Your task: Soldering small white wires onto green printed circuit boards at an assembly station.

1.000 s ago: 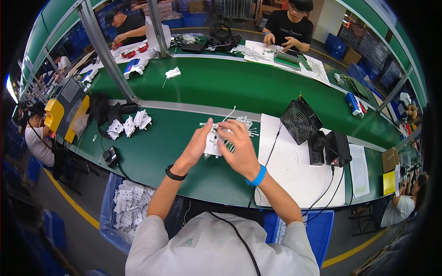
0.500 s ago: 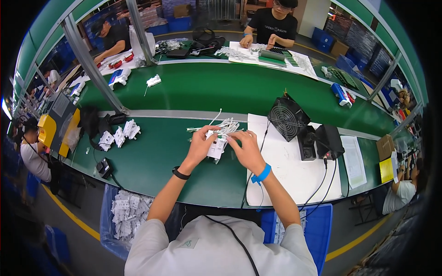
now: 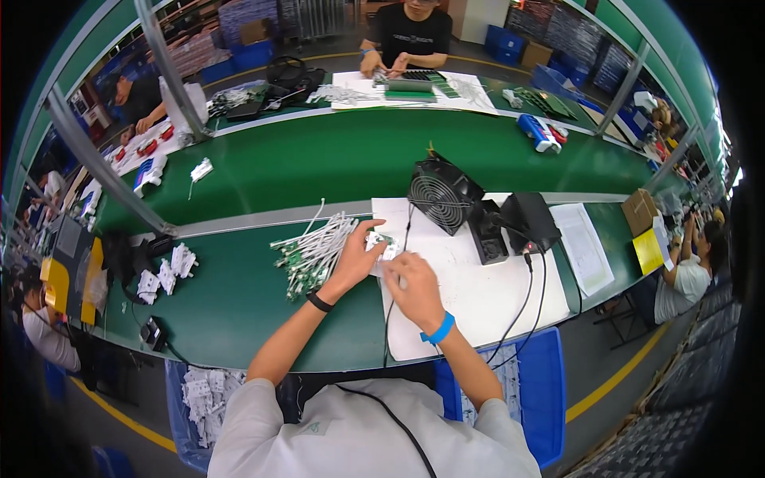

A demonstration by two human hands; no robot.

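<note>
My left hand grips a small white plastic housing between thumb and fingers, over the left edge of the white sheet. Bits of green show inside the housing. Close against its lower right side is my right hand, with the fingers curled in; whatever they pinch is hidden. Left of my left hand, a loose bundle of white cables lies on the green bench, with small green circuit boards at the near ends.
A black fan and black power boxes stand right of my hands, trailing cables. Several white housings lie at the left. Blue bins sit below the bench edge. Across the green belt, a person works.
My hands have moved right, off the cable bundle, which now shows more fully. The housing is turned so its inside is visible. The whole view has shifted, moving the bench things leftward.
</note>
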